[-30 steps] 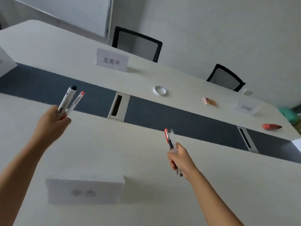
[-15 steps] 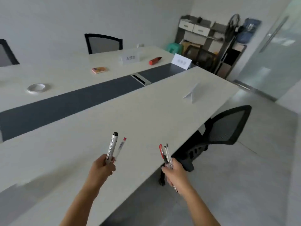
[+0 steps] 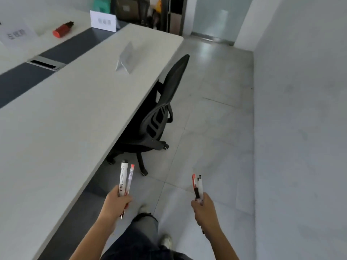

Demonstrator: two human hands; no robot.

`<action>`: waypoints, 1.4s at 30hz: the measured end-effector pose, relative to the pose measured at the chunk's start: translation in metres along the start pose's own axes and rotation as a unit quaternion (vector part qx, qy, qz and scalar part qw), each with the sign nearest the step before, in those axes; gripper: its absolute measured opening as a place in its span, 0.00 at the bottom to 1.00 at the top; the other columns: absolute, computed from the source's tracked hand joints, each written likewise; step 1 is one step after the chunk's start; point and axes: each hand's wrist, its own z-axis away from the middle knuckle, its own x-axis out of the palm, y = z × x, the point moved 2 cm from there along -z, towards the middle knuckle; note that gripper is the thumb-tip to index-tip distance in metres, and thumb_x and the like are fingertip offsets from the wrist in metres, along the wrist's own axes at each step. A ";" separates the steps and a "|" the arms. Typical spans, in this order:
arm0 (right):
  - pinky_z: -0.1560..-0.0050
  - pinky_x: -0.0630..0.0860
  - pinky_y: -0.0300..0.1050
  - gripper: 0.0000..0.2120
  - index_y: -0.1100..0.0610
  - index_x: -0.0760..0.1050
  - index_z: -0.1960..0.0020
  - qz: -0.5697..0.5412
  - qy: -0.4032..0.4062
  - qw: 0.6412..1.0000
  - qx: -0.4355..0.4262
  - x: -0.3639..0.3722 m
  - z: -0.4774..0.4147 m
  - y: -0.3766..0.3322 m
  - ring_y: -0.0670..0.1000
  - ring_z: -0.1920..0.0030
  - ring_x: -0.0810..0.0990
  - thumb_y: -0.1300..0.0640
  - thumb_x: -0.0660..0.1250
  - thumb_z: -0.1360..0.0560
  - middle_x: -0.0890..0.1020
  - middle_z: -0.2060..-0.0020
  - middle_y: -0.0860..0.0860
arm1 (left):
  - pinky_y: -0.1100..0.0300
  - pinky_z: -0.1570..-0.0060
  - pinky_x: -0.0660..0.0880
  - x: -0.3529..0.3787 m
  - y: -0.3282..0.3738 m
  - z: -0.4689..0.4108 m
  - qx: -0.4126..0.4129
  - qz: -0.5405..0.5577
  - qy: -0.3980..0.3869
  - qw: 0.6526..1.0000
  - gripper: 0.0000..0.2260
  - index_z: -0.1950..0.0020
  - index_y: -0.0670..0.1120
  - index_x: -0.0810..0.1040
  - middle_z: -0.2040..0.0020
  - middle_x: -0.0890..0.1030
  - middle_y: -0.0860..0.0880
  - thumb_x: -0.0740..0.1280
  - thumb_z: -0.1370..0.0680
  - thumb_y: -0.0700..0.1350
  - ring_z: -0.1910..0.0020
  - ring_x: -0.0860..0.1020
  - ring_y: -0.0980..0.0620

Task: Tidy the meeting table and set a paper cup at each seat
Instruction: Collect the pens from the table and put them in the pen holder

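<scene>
- The left hand (image 3: 116, 202) was seen clenched round two things: a white marker (image 3: 123, 180) with a dark tip and a thinner clear pen (image 3: 130, 177) with a red cap.
- Both were held nearly upright, side by side and touching, above the floor (image 3: 216, 113) just beside the near edge of the meeting table (image 3: 65, 124).
- The right hand (image 3: 204, 209) was closed round a bundle of pens (image 3: 198, 186), of which one was red and the others clear. Their exact number could not be told.
- This bundle was held over the floor, well apart from the table.
- A black office chair (image 3: 163, 107) was pushed partly under the table edge.
- A folded name card (image 3: 126, 60) was standing on the near half of the table, close to the chair.
- A dark strip (image 3: 16, 81) was seen along the middle of the table, with a metal cable box (image 3: 47, 62) set in it.
- At the far end of the strip a second name card (image 3: 102, 21) was placed; its writing was too blurred to be read.
- On the far half a red object (image 3: 62, 29) was lying on its side, near a third name card (image 3: 17, 35).
- Two light shoes (image 3: 143, 209) and dark trousers were visible between the forearms.
</scene>
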 end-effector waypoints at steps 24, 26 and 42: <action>0.70 0.63 0.39 0.05 0.62 0.68 0.55 0.042 0.134 0.990 0.014 -0.165 -0.203 -0.078 0.46 0.72 0.65 0.60 0.58 0.24 0.70 0.71 0.49 | 0.63 0.69 0.65 0.231 0.249 -0.183 0.119 -0.098 -0.197 0.968 0.06 0.58 0.44 0.71 0.65 0.69 0.46 0.64 0.26 0.34 0.68 0.67 0.53; 0.70 0.64 0.40 0.06 0.60 0.67 0.58 0.033 0.135 0.990 0.029 -0.174 -0.210 -0.074 0.46 0.72 0.66 0.59 0.59 0.24 0.70 0.71 0.49 | 0.64 0.70 0.65 0.243 0.260 -0.184 0.119 -0.098 -0.200 0.968 0.08 0.60 0.45 0.70 0.65 0.69 0.46 0.64 0.26 0.34 0.68 0.67 0.53; 0.69 0.63 0.38 0.08 0.55 0.63 0.59 0.140 0.031 0.987 -0.076 -0.373 -0.445 -0.172 0.45 0.72 0.65 0.55 0.58 0.23 0.68 0.71 0.47 | 0.56 0.66 0.68 0.424 0.380 -0.278 0.079 -0.068 -0.064 0.992 0.08 0.61 0.45 0.69 0.65 0.71 0.43 0.63 0.26 0.34 0.67 0.68 0.48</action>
